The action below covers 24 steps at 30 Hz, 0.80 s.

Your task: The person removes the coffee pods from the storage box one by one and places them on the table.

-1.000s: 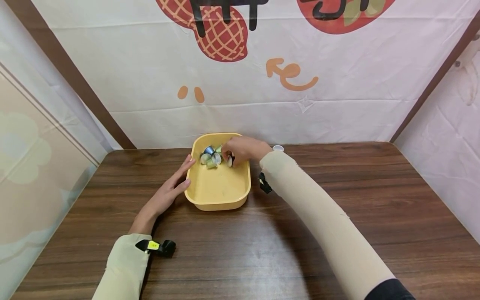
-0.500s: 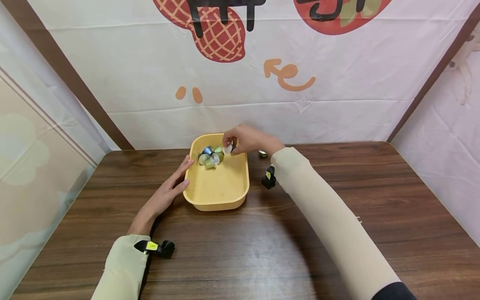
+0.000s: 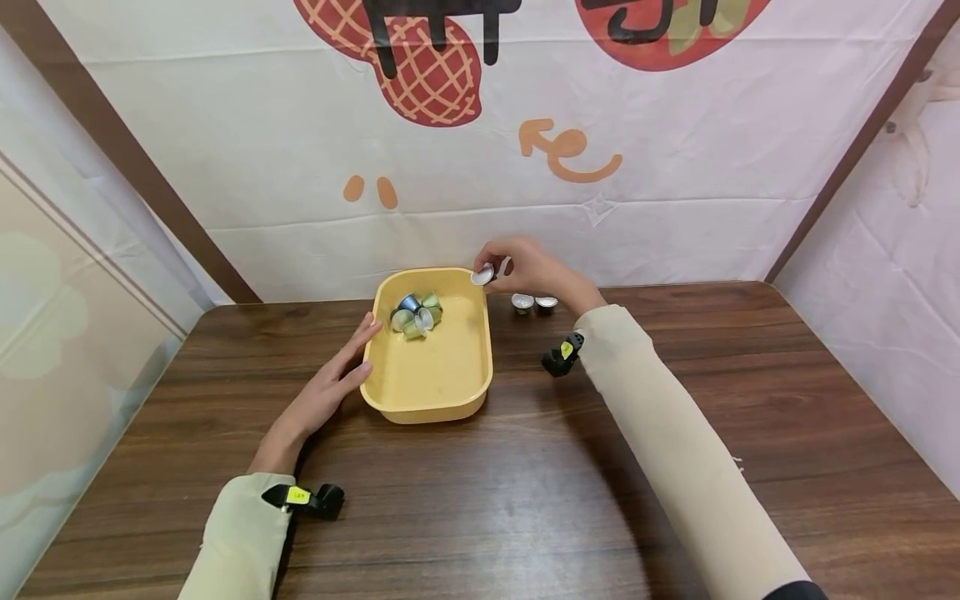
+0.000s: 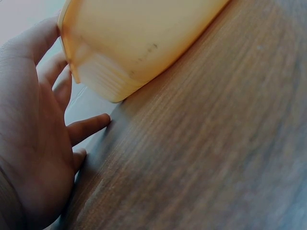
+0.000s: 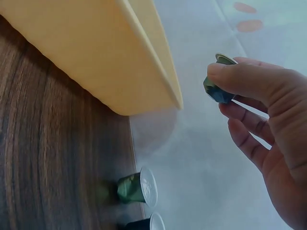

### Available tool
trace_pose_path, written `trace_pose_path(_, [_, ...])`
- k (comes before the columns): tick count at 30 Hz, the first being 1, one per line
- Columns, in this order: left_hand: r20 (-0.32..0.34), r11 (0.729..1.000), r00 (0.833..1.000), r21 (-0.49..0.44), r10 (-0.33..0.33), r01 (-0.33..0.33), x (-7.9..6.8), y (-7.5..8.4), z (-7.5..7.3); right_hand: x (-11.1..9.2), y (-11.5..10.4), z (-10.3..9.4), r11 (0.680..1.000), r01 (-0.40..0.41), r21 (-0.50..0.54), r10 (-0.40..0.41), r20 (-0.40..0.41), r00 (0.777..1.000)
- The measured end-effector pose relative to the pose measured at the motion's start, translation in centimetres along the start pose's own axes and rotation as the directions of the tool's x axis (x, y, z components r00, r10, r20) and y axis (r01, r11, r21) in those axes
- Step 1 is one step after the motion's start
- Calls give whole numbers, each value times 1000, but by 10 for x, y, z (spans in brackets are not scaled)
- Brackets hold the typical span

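A yellow plastic tub (image 3: 431, 392) stands on the table with several coffee capsules (image 3: 415, 317), blue, green and pale, clustered in its far left part. At the tub's left rim, my left hand (image 3: 330, 392) rests with straight, spread fingers; the left wrist view has its fingertips (image 4: 50, 40) against the tub's rim. My right hand (image 3: 525, 265) pinches a dark green coffee capsule (image 5: 219, 88) between thumb and fingers, above the tub's far right corner. Two more capsules stand on the table right of the tub, a green one (image 5: 132, 188) and a dark one (image 5: 144, 224), both with silvery lids.
The brown wooden table (image 3: 465, 500) ends at a white printed cloth wall (image 3: 300, 233) just behind the tub. Black wrist cameras sit on the left sleeve (image 3: 243, 525) and the right sleeve (image 3: 675, 417).
My right hand has lifted a capsule from inside the tub and moved up and right to the rim. The two capsules on the table are now uncovered. My left hand keeps its place.
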<state>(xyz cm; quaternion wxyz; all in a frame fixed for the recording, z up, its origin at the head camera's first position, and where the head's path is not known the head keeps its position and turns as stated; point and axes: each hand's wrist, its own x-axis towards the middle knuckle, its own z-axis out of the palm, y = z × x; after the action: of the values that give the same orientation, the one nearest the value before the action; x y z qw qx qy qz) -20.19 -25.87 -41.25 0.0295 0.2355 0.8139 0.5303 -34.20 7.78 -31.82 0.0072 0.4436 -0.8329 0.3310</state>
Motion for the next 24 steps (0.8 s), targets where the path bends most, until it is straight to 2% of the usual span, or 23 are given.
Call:
trace_pose_path(5, [-6, 1000, 1000, -5, 0, 0, -1, -1, 0, -13, 7, 3, 999, -5, 43, 8, -88, 996])
trace_pose_path(12, [-4, 1000, 1000, -8, 17, -17, -3, -1, 0, -31, 14, 7, 992, -42, 116, 64, -192, 979])
trace_pose_path(17, [-5, 1000, 1000, -6, 14, -14, -2, -1, -1, -45, 19, 7, 985, -71, 158, 112, -272, 956])
trace_pose_path(23, [3, 1000, 1000, -7, 22, -22, 0, 0, 0, -65, 29, 14, 978, -96, 184, 154, -331, 931])
trace_pose_path(24, [5, 1000, 1000, -8, 24, -24, 0, 0, 0, -69, 24, 15, 978, -101, 182, 159, -342, 926])
